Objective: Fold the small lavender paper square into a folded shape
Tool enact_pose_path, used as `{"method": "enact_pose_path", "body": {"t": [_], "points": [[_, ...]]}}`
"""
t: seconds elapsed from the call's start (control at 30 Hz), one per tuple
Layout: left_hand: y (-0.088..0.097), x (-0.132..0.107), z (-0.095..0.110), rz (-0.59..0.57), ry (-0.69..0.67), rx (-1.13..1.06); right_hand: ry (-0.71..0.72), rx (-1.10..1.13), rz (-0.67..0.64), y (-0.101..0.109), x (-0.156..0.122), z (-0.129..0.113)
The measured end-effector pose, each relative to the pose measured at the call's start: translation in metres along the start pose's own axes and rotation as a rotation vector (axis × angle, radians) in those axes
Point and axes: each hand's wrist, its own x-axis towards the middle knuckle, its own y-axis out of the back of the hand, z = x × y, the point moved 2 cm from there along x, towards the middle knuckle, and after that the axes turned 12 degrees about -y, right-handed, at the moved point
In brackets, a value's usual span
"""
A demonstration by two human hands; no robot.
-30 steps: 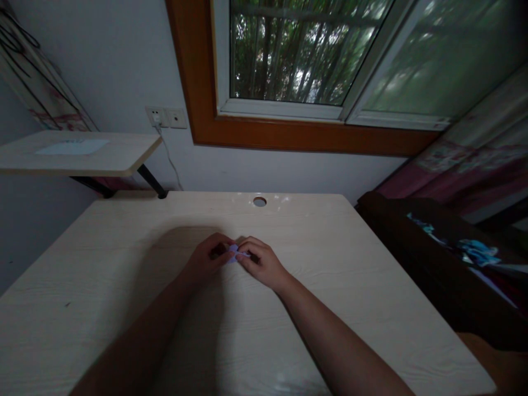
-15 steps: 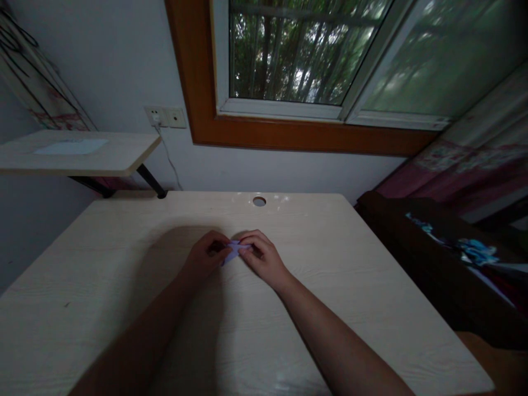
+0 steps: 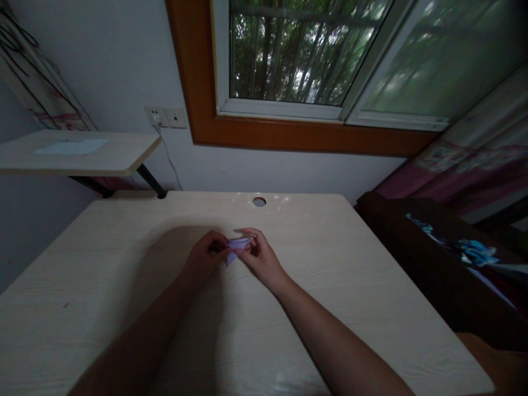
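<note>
See, far left beyond the grips, a pale sheet (image 3: 71, 146) on a raised shelf (image 3: 124, 148). Holding a small purple paper (image 3: 238, 246) between left grip (image 3: 203, 257) and right grip (image 3: 264, 261), both pinched narrow. Hard to tell whether touching the surface (image 3: 322, 308) beneath, or how folded, being partly covered by fingers (image 3: 249, 231). Showing more purple between the grips than half a second ago, with right forefinger now straighter and lifted.

Lilac paper (image 3: 236, 246), pale wood-grained desk (image 3: 330, 297), orange-brown window surround (image 3: 289, 135), grey-white wall (image 3: 289, 170), pale-and-pink patterned curtain (image 3: 474, 159)
</note>
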Motion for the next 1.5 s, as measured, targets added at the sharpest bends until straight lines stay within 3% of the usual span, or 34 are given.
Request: {"method": "enact_pose_path", "body": {"t": [0.2, 0.5, 1.5], "points": [[-0.002, 0.0, -0.001, 0.017, 0.06, -0.015, -0.009, 0.013, 0.012, 0.0, 0.0, 0.0], [0.001, 0.0, 0.001, -0.056, 0.054, 0.023, -0.012, 0.031, -0.002, 0.0, 0.0, -0.001], [-0.005, -0.005, -0.008, -0.095, 0.219, -0.138, -0.074, 0.177, -0.019, 0.001, 0.003, 0.004]]}}
